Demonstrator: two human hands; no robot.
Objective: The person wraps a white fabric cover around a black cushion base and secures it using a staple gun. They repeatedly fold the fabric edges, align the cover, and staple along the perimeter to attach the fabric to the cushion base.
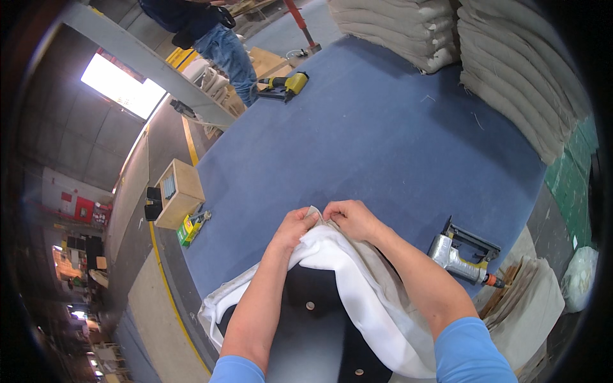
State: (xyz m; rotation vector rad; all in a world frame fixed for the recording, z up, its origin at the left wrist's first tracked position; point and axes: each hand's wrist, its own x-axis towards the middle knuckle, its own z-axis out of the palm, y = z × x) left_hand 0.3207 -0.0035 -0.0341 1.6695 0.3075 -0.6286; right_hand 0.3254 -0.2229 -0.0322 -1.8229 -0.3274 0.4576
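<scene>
In front of me on the blue work table lies a black panel [313, 332] with small round holes. White padding [361, 287] and a grey-beige fabric cover [388, 281] wrap around its edge. At the far tip of the panel, my left hand [296, 228] is closed, pinching the fabric's edge between thumb and fingers. Close beside it, my right hand [350, 219] is also closed, with the fingertips on the same fabric edge. A small flap of cloth sticks up between the two hands. My right fingertips are partly hidden.
Right of my forearm lies a silver staple gun [456, 258]; a yellow one [295, 85] sits at the far edge. Stacked grey-beige cushions [517, 70] stand far right. A wooden box [182, 191] and green-yellow carton [188, 231] line the left edge. Another person [227, 54] stands beyond the table.
</scene>
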